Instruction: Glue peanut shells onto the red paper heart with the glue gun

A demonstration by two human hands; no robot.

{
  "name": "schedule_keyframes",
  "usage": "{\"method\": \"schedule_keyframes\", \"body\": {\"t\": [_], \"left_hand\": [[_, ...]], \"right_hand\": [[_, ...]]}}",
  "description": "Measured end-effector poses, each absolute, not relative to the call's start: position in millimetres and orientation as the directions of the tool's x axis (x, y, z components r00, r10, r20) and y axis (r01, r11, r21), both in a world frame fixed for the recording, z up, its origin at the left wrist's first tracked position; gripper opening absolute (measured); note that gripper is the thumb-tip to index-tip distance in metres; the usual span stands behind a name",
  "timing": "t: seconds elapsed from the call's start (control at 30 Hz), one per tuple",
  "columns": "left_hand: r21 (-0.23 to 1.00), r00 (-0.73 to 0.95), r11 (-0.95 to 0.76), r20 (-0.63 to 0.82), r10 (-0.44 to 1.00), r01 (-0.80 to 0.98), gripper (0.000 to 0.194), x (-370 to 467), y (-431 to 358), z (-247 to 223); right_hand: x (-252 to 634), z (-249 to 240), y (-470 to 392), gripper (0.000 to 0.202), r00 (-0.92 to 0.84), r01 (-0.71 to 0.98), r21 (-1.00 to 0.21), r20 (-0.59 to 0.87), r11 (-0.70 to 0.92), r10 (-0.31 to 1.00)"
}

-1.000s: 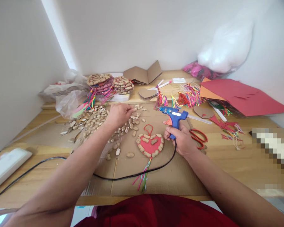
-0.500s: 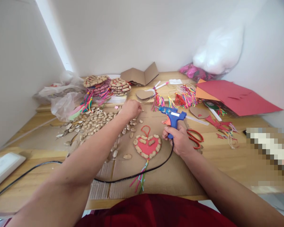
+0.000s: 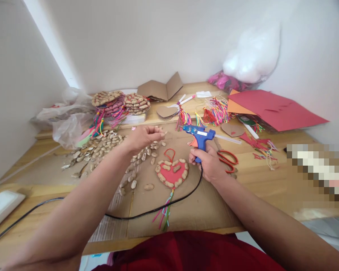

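Just right of the peanut-edged heart ornament (image 3: 171, 176), flat on cardboard (image 3: 203, 212), long axis running near-to-far, the nearer right hand (image 3: 206, 162) grips a hot-glue gun (image 3: 200, 140); beyond it, leftward, the left hand (image 3: 147, 137) pinches seemingly a peanut (image 3: 165, 133).

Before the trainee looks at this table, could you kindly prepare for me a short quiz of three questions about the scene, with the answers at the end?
1. Which hand holds the blue glue gun?
2. True or false: peanuts cover the whole red heart.
3. Fill the gap: the black cord crosses the heart's multicoloured ____.

Key:
1. The right hand.
2. False; red shows in the middle.
3. Tassel.
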State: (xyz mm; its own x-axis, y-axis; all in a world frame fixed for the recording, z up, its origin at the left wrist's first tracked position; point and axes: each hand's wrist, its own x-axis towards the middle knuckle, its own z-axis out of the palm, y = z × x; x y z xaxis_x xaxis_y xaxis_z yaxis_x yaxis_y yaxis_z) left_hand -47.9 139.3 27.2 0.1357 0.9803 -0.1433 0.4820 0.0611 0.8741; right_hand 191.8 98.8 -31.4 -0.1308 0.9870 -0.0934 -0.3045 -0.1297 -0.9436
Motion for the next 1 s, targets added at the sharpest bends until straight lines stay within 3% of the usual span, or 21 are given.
{"method": "schedule_keyframes", "body": {"t": [0.13,0.27,0.43,0.63,0.77,1.0], "left_hand": [[0.962,0.197,0.261,-0.271,0.942,0.075,0.032,-52,109,31],[0.950,0.205,0.313,-0.306,0.930,-0.003,0.035,-50,89,27],[0.949,0.143,0.191,-0.231,0.962,0.252,0.031,-32,61,17],[0.739,0.091,-0.028,-0.046,0.995,0.674,0.016,3,29,0],[0.629,0.070,-0.082,0.044,0.997,0.773,0.017,14,23,-8],[0.548,0.078,-0.157,0.165,0.983,0.822,0.017,21,21,-16]], "right_hand": [[191,-29,99,0.028,-0.115,-0.293,-0.946,-0.111,-0.141,0.987],[191,-29,100,0.026,-0.128,-0.285,-0.949,-0.098,-0.131,0.987],[191,-28,99,0.018,-0.108,-0.240,-0.964,-0.089,-0.113,0.990],[191,-29,100,0.027,-0.120,-0.266,-0.957,-0.088,-0.117,0.989],[191,-32,102,0.023,-0.133,-0.277,-0.956,-0.059,-0.094,0.989],[191,-31,101,0.024,-0.141,-0.262,-0.959,-0.071,-0.106,0.987]]}}
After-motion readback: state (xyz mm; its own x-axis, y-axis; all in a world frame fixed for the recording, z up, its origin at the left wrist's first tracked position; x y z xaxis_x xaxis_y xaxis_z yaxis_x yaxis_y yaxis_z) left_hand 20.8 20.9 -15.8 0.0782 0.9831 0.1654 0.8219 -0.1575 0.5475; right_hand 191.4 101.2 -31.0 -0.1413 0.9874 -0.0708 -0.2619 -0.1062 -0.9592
